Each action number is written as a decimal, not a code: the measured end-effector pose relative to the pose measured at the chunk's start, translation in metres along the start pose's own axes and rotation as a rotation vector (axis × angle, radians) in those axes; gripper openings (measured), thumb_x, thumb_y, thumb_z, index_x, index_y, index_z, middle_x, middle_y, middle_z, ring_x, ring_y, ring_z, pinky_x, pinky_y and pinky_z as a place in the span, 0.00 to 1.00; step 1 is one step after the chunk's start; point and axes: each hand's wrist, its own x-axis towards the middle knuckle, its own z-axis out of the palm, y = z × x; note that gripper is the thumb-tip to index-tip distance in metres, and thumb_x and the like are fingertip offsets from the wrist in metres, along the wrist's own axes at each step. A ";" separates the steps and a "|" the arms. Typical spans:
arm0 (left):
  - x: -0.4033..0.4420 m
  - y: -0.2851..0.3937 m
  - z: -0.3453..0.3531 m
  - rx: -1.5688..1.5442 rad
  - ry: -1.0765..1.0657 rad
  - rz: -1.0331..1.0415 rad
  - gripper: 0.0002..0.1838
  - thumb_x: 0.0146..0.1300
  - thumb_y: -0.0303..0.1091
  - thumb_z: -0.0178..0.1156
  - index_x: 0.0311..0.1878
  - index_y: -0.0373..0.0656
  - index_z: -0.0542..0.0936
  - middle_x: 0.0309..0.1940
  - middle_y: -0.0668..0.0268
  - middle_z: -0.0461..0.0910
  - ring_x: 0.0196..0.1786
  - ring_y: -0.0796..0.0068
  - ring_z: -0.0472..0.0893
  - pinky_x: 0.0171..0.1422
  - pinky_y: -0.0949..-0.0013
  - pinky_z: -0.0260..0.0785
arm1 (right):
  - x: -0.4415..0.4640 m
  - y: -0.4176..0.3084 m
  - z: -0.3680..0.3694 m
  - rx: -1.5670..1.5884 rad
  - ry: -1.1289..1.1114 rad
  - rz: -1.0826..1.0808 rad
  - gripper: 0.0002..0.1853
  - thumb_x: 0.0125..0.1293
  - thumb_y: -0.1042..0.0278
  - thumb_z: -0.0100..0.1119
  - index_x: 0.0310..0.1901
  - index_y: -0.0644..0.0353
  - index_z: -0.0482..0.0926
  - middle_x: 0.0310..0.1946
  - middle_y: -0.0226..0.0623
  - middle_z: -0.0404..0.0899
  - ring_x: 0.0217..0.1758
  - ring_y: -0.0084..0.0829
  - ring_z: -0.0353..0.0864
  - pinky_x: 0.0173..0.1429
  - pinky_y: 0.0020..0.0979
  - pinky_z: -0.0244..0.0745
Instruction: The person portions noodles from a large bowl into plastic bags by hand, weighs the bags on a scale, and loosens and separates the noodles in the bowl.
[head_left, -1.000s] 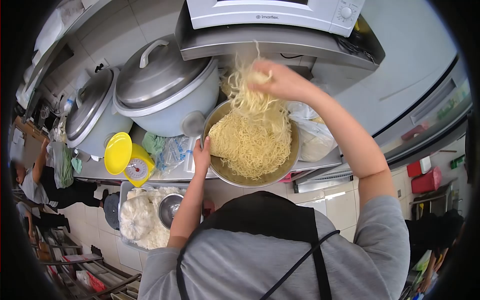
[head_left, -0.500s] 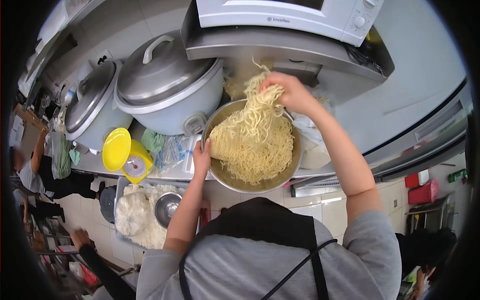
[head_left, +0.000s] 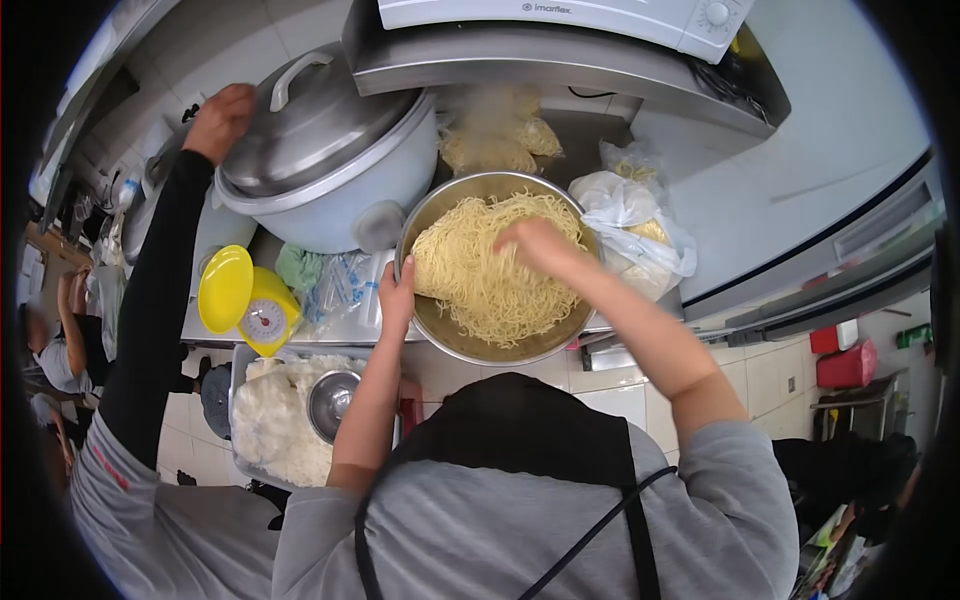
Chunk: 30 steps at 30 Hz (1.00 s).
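A large steel bowl (head_left: 461,349) full of pale noodles (head_left: 490,285) stands at the counter's front edge. My left hand (head_left: 397,290) grips the bowl's left rim, thumb on top. Inside the bowl, my right hand (head_left: 532,246) is down on the noodles with its fingers bent into them; motion blurs it slightly. Behind the bowl lie bags of noodles (head_left: 500,140), and a white plastic bag (head_left: 640,235) sits to its right.
A co-worker's black-sleeved arm (head_left: 165,290) reaches in from the left to a big lidded cooker (head_left: 320,130). A yellow scale (head_left: 266,318) stands left of the bowl. Below it is a tub of rice (head_left: 300,455). A steel shelf (head_left: 560,70) overhangs the counter's back.
My right hand has come down from above the bowl, where it held up a bunch of noodles, into the noodles. A co-worker has come in at the left, one arm stretched toward the cookers.
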 end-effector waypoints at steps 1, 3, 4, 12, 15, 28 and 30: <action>0.000 -0.001 0.000 -0.008 0.001 -0.025 0.21 0.62 0.47 0.53 0.43 0.34 0.74 0.34 0.61 0.77 0.36 0.76 0.74 0.43 0.73 0.66 | 0.002 -0.016 -0.025 -0.073 0.074 0.021 0.15 0.43 0.66 0.63 0.37 0.54 0.81 0.36 0.43 0.79 0.40 0.40 0.79 0.45 0.36 0.73; -0.004 -0.001 0.000 -0.012 -0.003 -0.062 0.22 0.62 0.47 0.53 0.44 0.34 0.74 0.35 0.62 0.77 0.37 0.77 0.73 0.44 0.74 0.65 | 0.000 -0.061 -0.082 -0.205 0.161 0.102 0.15 0.44 0.62 0.65 0.36 0.55 0.81 0.34 0.43 0.80 0.37 0.40 0.79 0.44 0.37 0.73; -0.007 0.005 0.000 -0.028 -0.003 -0.071 0.22 0.62 0.47 0.53 0.44 0.34 0.74 0.36 0.62 0.77 0.37 0.77 0.73 0.44 0.74 0.65 | 0.000 -0.081 -0.105 -0.264 0.173 0.158 0.15 0.44 0.60 0.66 0.35 0.55 0.81 0.33 0.43 0.80 0.36 0.40 0.80 0.43 0.37 0.73; 0.000 -0.004 -0.003 -0.073 -0.050 -0.046 0.23 0.62 0.49 0.53 0.46 0.34 0.73 0.38 0.62 0.77 0.39 0.76 0.73 0.45 0.75 0.65 | 0.002 -0.117 -0.184 0.260 0.516 -0.367 0.18 0.45 0.84 0.53 0.41 0.60 0.76 0.35 0.42 0.78 0.37 0.28 0.78 0.41 0.26 0.74; -0.009 0.013 0.003 -0.058 0.047 -0.066 0.21 0.63 0.47 0.52 0.40 0.33 0.74 0.32 0.60 0.77 0.35 0.76 0.73 0.43 0.72 0.65 | 0.010 -0.104 -0.158 -0.062 0.196 -0.052 0.18 0.42 0.85 0.50 0.38 0.62 0.77 0.32 0.44 0.79 0.35 0.29 0.79 0.40 0.26 0.75; -0.005 0.006 0.000 -0.088 0.017 -0.080 0.21 0.62 0.46 0.53 0.42 0.33 0.75 0.33 0.61 0.78 0.36 0.76 0.74 0.44 0.73 0.65 | -0.004 -0.044 -0.015 -0.440 -0.464 0.250 0.33 0.43 0.60 0.67 0.56 0.43 0.69 0.59 0.43 0.62 0.56 0.47 0.68 0.57 0.38 0.67; -0.006 0.007 0.002 -0.074 0.011 -0.079 0.21 0.62 0.46 0.53 0.42 0.33 0.75 0.34 0.60 0.78 0.37 0.76 0.74 0.44 0.73 0.65 | -0.009 -0.030 0.018 -0.474 -0.195 0.285 0.32 0.43 0.64 0.66 0.55 0.45 0.70 0.63 0.47 0.55 0.54 0.54 0.68 0.55 0.41 0.69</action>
